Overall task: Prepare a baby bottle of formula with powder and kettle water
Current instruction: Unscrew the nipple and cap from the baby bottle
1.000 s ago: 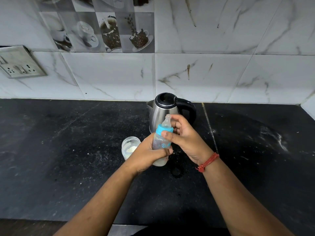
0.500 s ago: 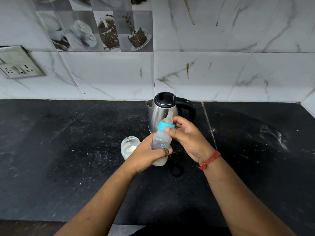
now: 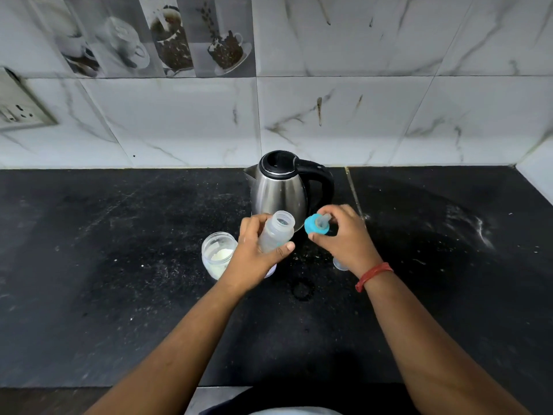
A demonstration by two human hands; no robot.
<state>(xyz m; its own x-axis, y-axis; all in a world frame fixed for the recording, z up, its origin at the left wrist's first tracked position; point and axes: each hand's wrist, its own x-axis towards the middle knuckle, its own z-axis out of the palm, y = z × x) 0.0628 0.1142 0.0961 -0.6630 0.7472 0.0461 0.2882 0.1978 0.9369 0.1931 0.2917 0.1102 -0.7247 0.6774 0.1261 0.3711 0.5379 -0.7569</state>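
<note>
The baby bottle (image 3: pixel 275 233) is held above the black counter (image 3: pixel 119 265), tilted with its uncapped mouth toward the kettle (image 3: pixel 281 187), just in front of it. It is wrapped by the left hand (image 3: pixel 254 259), whose fingers are closed round the bottle's body with the thumb across the front. The blue teat cap (image 3: pixel 317 225) is pinched in the curled fingertips of the right hand (image 3: pixel 344 238), just to the right of the bottle's mouth and apart from it. A red thread band (image 3: pixel 374 275) is worn on the right wrist. A clear jar (image 3: pixel 217 259) with white powder in it stands open on the counter, touching or just beside the left hand. A small clear object (image 3: pixel 339 265) is partly hidden under the right hand. A socket plate (image 3: pixel 21 106) is fixed to the tiled wall (image 3: pixel 389 115) at the far left.
</note>
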